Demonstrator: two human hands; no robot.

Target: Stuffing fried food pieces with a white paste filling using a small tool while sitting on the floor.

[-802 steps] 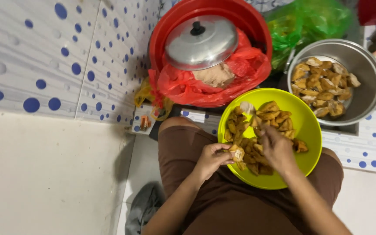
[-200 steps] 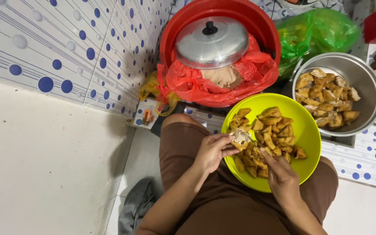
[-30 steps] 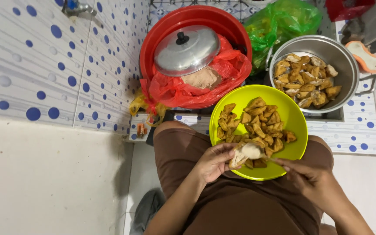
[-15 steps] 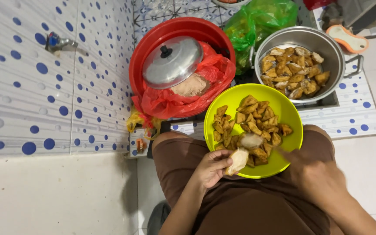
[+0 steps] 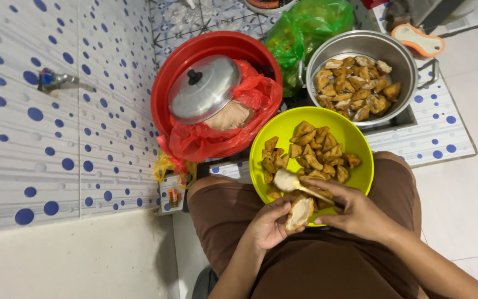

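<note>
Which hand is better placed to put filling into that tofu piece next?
Right, probably. The right hand grips the spoon, its loaded tip just above the opened tofu piece. The left hand is occupied cupping that piece.

The yellow-green bowl (image 5: 311, 119) looks like glossy plastic. The pot (image 5: 405, 61) and lid (image 5: 204, 89) are dull brushed metal. The red bag (image 5: 253, 102) is thin, crinkled, shiny plastic.

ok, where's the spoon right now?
Head view, lower centre: the spoon is in the right hand, its paste-loaded tip over the near rim of the yellow-green bowl, just above the fried tofu piece in the left hand.
</note>
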